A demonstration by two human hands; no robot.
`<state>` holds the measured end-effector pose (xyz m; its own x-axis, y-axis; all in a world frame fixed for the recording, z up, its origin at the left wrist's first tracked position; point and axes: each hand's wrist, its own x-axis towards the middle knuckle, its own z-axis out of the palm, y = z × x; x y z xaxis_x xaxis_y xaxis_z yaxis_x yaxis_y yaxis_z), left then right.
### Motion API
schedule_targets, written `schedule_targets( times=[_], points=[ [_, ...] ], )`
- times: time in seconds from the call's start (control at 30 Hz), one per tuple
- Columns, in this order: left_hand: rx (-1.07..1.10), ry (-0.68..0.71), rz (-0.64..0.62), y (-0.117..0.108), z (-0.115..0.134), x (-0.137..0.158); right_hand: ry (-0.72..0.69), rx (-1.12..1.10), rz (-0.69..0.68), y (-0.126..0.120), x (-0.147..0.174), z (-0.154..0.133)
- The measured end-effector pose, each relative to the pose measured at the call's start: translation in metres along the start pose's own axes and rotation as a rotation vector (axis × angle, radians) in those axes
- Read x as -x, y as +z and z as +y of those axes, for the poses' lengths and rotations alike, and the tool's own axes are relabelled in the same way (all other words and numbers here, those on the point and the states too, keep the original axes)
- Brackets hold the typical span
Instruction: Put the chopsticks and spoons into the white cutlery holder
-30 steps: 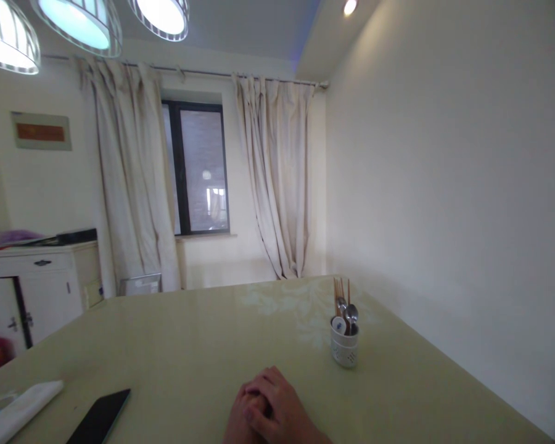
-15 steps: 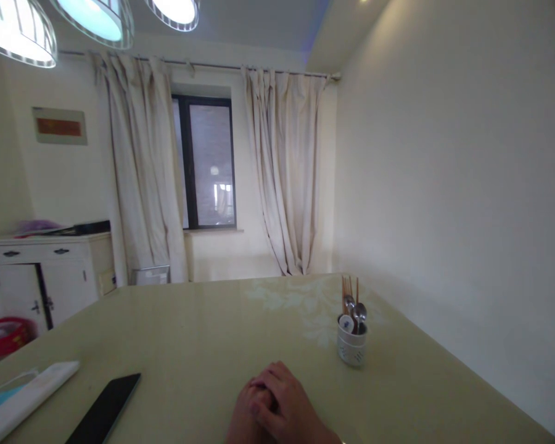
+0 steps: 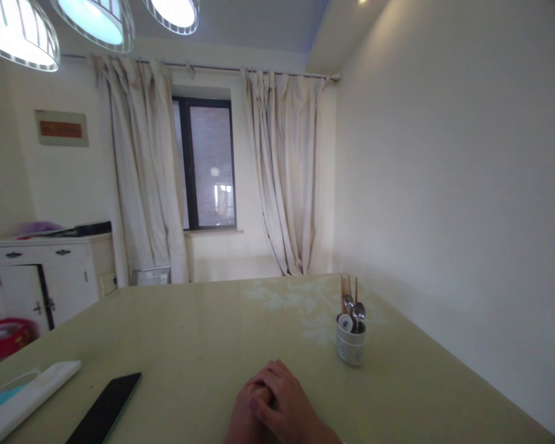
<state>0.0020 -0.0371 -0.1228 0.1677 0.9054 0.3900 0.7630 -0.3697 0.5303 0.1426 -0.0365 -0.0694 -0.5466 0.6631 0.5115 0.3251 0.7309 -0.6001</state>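
Observation:
At the bottom middle, my two hands are folded together above the near part of the table. My right hand (image 3: 289, 401) is wrapped over the top of my left hand (image 3: 246, 412), its fingers bent across the knuckles. The left hand is curled closed beneath it, and most of its fingers are hidden. No object shows in either hand. Nearest to them on the right stands a white perforated utensil holder (image 3: 350, 350) with chopsticks (image 3: 342, 290) and metal spoons (image 3: 359, 311) upright in it.
The pale green table (image 3: 189, 333) reaches toward a curtained window. At its left lie a black flat device like a phone (image 3: 106, 407), a long white object (image 3: 39, 394) and something light blue (image 3: 0, 401). A wall (image 3: 444, 216) runs along the right side.

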Motion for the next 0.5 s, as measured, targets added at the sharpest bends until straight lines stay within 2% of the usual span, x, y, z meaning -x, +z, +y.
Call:
schedule_targets(
  times=[0.5],
  points=[
    [-0.046, 0.038, 0.039, 0.0002, -0.0006, -0.0012, 0.005, 0.01, -0.02, -0.0041, 0.0006, -0.0039]
  ],
)
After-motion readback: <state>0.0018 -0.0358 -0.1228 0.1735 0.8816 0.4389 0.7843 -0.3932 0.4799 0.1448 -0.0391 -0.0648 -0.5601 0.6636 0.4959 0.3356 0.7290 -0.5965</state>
